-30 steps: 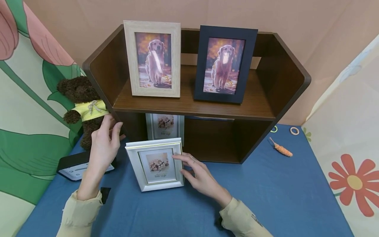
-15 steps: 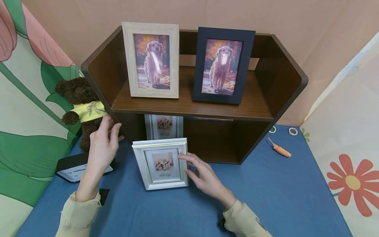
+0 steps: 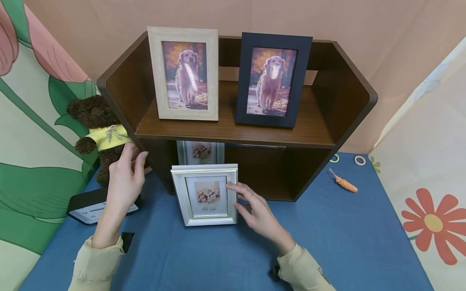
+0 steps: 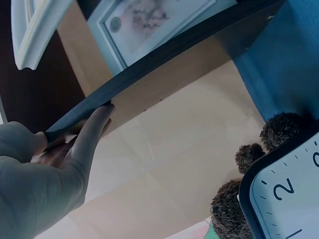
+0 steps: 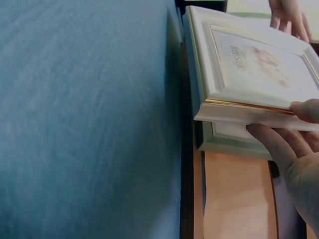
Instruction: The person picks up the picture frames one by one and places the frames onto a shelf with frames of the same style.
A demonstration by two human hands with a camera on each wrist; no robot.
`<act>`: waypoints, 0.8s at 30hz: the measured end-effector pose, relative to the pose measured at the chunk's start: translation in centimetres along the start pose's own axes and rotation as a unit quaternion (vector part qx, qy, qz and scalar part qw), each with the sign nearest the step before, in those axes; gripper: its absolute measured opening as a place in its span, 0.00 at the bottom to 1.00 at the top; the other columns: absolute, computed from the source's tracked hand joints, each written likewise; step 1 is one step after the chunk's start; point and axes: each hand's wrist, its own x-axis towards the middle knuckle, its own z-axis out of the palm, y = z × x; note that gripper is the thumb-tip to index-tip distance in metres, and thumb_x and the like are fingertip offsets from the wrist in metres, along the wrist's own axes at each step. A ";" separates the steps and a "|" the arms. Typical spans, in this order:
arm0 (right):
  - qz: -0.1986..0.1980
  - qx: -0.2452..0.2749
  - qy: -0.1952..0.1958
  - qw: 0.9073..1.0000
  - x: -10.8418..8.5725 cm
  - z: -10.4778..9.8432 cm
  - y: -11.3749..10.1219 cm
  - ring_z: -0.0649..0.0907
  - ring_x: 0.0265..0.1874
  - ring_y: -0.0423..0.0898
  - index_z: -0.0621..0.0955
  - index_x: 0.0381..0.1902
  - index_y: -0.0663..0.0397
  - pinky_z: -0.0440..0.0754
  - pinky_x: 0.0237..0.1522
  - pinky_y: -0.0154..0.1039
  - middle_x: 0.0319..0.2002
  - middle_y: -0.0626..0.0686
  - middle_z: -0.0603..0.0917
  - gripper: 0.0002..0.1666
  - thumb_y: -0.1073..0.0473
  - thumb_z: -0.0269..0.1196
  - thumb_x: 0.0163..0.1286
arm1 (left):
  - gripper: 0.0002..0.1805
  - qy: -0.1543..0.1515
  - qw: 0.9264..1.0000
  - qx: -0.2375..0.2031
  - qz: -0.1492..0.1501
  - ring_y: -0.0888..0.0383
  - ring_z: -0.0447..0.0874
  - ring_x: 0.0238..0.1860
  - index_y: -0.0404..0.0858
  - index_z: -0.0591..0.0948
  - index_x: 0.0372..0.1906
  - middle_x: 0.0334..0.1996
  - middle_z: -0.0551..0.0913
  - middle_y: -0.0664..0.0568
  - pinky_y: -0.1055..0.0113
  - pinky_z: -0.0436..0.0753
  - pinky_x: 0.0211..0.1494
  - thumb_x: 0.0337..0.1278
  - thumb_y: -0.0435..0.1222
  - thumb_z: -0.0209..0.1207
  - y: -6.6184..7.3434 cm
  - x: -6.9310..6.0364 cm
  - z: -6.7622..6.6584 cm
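Note:
In the head view my right hand (image 3: 261,214) holds a silvery-white photo frame (image 3: 206,198) by its right edge, in front of the shelf's lower compartment. The right wrist view shows the thumb on the front of the photo frame (image 5: 259,59) and the fingers behind. My left hand (image 3: 125,180) grips the left side panel of a dark brown two-tier shelf (image 3: 236,135); in the left wrist view the panel edge (image 4: 149,59) lies between thumb and fingers. Inside the lower compartment stands a similar frame (image 3: 201,152), partly hidden by the held one.
On the upper tier stand a cream frame (image 3: 153,81) and a black frame (image 3: 303,81) with dog pictures. Left of the shelf are a brown teddy bear (image 3: 96,113) and a dark-cased clock (image 3: 87,208). An orange carrot-shaped item (image 3: 345,184) and rings (image 3: 359,160) lie right.
My right hand has carried the silvery-white frame rightward and a little toward the shelf, so it covers more of the frame inside. The left hand keeps its grip on the panel.

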 end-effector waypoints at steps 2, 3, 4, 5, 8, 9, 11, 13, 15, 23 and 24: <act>0.004 -0.003 0.004 1.000 0.0 -0.3 0.0 0.77 0.72 0.52 0.72 0.78 0.47 0.86 0.64 0.51 0.74 0.52 0.76 0.40 0.77 0.65 0.74 | 0.15 0.000 1.000 0.000 0.001 0.24 0.88 0.45 0.24 0.74 0.64 0.56 0.84 0.24 0.93 0.76 0.42 0.82 0.26 0.54 0.0 0.0 0.0; 0.006 -0.004 0.006 1.000 0.0 -0.4 0.1 0.77 0.72 0.52 0.72 0.78 0.47 0.86 0.64 0.51 0.74 0.52 0.76 0.40 0.77 0.65 0.74 | 0.15 0.000 1.000 0.000 0.001 0.24 0.88 0.45 0.24 0.74 0.64 0.56 0.84 0.25 0.93 0.76 0.42 0.82 0.26 0.54 0.0 0.0 -0.1; 0.009 -0.004 0.009 1.000 0.0 -0.6 0.1 0.77 0.72 0.52 0.73 0.78 0.47 0.85 0.65 0.51 0.74 0.52 0.76 0.40 0.77 0.65 0.74 | 0.15 0.000 1.000 -0.001 0.002 0.25 0.88 0.45 0.24 0.74 0.64 0.56 0.84 0.25 0.92 0.76 0.42 0.82 0.26 0.54 0.0 0.0 -0.1; 0.012 -0.005 0.012 1.000 0.0 -0.8 0.1 0.76 0.73 0.53 0.73 0.78 0.47 0.85 0.65 0.52 0.75 0.53 0.76 0.40 0.77 0.65 0.74 | 0.15 0.000 1.000 -0.002 0.003 0.25 0.88 0.45 0.24 0.74 0.64 0.56 0.84 0.25 0.92 0.76 0.42 0.82 0.26 0.54 0.0 0.0 -0.1; 0.015 -0.013 0.024 1.000 -0.1 -1.3 0.2 0.78 0.71 0.54 0.73 0.78 0.47 0.87 0.62 0.52 0.75 0.53 0.76 0.40 0.77 0.66 0.74 | 0.14 0.001 1.000 -0.003 0.004 0.25 0.88 0.45 0.24 0.74 0.64 0.56 0.84 0.25 0.92 0.76 0.42 0.82 0.26 0.54 0.0 0.0 -0.2; 0.015 -0.015 0.028 0.999 -0.1 -1.5 0.3 0.78 0.71 0.55 0.73 0.78 0.47 0.87 0.62 0.52 0.74 0.54 0.76 0.40 0.77 0.65 0.74 | 0.14 0.001 1.000 -0.004 0.004 0.25 0.89 0.45 0.24 0.74 0.64 0.56 0.84 0.25 0.92 0.76 0.42 0.82 0.26 0.54 0.0 0.0 -0.2; 0.012 -0.018 0.035 0.999 -0.2 -1.8 0.5 0.78 0.71 0.55 0.73 0.78 0.47 0.87 0.62 0.52 0.74 0.54 0.76 0.40 0.77 0.65 0.74 | 0.14 0.001 1.000 -0.004 0.003 0.26 0.89 0.45 0.24 0.74 0.63 0.56 0.84 0.25 0.92 0.76 0.42 0.82 0.26 0.54 0.0 -0.1 -0.2; 0.007 -0.020 0.042 0.999 -0.2 -2.1 0.7 0.78 0.71 0.56 0.73 0.78 0.48 0.86 0.63 0.54 0.74 0.54 0.76 0.40 0.78 0.65 0.74 | 0.14 0.001 1.000 -0.005 0.001 0.25 0.89 0.45 0.24 0.74 0.64 0.56 0.84 0.25 0.92 0.76 0.42 0.82 0.26 0.53 0.0 -0.1 -0.2; 0.004 -0.019 0.048 0.999 -0.2 -2.4 1.0 0.77 0.72 0.56 0.73 0.78 0.49 0.85 0.64 0.56 0.75 0.54 0.76 0.40 0.79 0.64 0.74 | 0.15 0.001 1.000 -0.004 0.000 0.25 0.88 0.45 0.24 0.73 0.64 0.56 0.83 0.24 0.92 0.76 0.42 0.82 0.26 0.53 -0.1 -0.1 -0.2; 0.002 -0.021 0.074 0.997 0.0 -3.7 1.5 0.73 0.75 0.53 0.71 0.80 0.52 0.82 0.66 0.57 0.78 0.53 0.72 0.41 0.81 0.62 0.74 | 0.15 0.000 1.000 -0.005 -0.006 0.24 0.88 0.46 0.24 0.73 0.64 0.57 0.83 0.24 0.92 0.76 0.42 0.82 0.26 0.53 0.0 0.0 0.0; 0.002 -0.023 0.078 0.997 0.0 -3.9 1.6 0.73 0.75 0.52 0.71 0.80 0.52 0.81 0.67 0.57 0.78 0.53 0.72 0.41 0.81 0.62 0.74 | 0.15 0.001 1.000 -0.005 -0.006 0.25 0.88 0.46 0.24 0.74 0.64 0.57 0.83 0.24 0.92 0.76 0.41 0.82 0.26 0.53 0.0 0.0 0.0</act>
